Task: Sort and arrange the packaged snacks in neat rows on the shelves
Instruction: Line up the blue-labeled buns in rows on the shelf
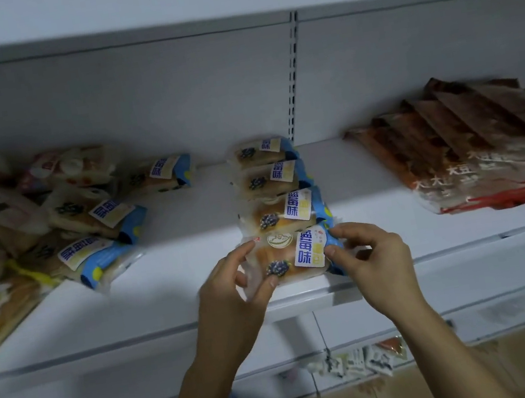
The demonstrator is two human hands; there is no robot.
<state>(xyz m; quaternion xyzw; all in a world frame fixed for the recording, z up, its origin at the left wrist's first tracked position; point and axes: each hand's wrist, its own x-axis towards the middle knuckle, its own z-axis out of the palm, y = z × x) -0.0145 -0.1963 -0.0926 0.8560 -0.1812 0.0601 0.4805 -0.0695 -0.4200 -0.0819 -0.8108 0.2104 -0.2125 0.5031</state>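
The left hand [233,283] pinched the clear left end of a blueberry bread packet [293,256], thumb under and fingers over the wrapper. The right hand [367,250] pinched the packet's blue right end between thumb and forefinger. This packet lay at the front edge of the white shelf [171,283], the nearest of a row of four; the three other blueberry packets [273,186] ran straight back toward the shelf's rear panel, each just behind the last. To the left sat a loose heap of bread packets [50,227], unsorted and overlapping. Well to the right lay overlapping brown snack bags [474,146].
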